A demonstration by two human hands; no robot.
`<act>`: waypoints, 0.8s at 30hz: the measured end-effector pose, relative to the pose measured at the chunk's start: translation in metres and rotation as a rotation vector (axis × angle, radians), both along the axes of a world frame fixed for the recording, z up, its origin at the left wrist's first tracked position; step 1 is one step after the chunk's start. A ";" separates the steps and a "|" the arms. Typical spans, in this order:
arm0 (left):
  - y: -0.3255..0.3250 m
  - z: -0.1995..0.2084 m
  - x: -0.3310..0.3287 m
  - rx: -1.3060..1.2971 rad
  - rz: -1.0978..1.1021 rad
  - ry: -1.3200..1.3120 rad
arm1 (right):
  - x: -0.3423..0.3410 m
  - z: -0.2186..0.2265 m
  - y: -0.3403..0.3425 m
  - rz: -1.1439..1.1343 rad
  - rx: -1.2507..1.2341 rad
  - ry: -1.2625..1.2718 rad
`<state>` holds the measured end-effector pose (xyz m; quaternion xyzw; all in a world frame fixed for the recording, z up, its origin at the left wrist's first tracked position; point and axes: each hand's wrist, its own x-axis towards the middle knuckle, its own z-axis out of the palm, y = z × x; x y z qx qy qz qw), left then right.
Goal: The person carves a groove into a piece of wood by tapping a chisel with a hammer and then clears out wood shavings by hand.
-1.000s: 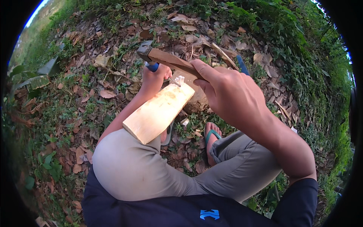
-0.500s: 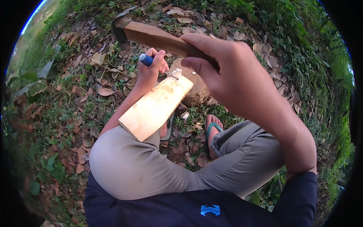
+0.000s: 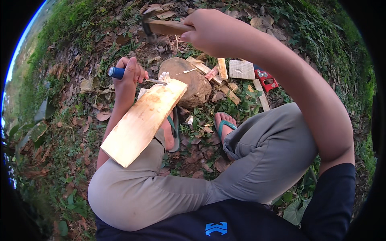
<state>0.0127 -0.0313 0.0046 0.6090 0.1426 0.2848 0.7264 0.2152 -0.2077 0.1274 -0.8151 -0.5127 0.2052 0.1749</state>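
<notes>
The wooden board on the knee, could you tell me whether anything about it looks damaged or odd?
Yes: the far end of the wooden board is splintered, with pale curled chips standing up where the chisel in the left hand bites. Offcuts lie scattered past the stone.

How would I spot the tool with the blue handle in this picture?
Find the pale wooden board lying across the person's left knee. At its far end, by the round brown stone, the left hand grips the chisel. It is the only blue-handled, thin metal tool; the hammer is wooden-handled.
</notes>
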 end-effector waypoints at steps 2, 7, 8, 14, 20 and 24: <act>-0.003 0.001 0.000 0.001 0.014 0.006 | 0.007 -0.011 -0.003 0.035 -0.044 -0.047; -0.001 0.002 -0.011 0.000 -0.039 -0.004 | 0.002 -0.016 -0.004 0.023 -0.340 0.078; 0.001 0.003 -0.013 0.010 -0.045 0.013 | -0.002 -0.015 -0.004 0.052 -0.391 0.083; 0.007 0.007 -0.019 0.061 -0.090 0.066 | -0.023 -0.063 -0.002 0.209 -0.585 0.168; 0.001 0.006 -0.012 0.012 -0.073 -0.004 | -0.035 -0.081 -0.015 -0.058 -0.489 0.499; 0.005 0.008 -0.004 -0.010 -0.059 -0.036 | -0.044 -0.073 -0.013 -0.082 -0.454 0.446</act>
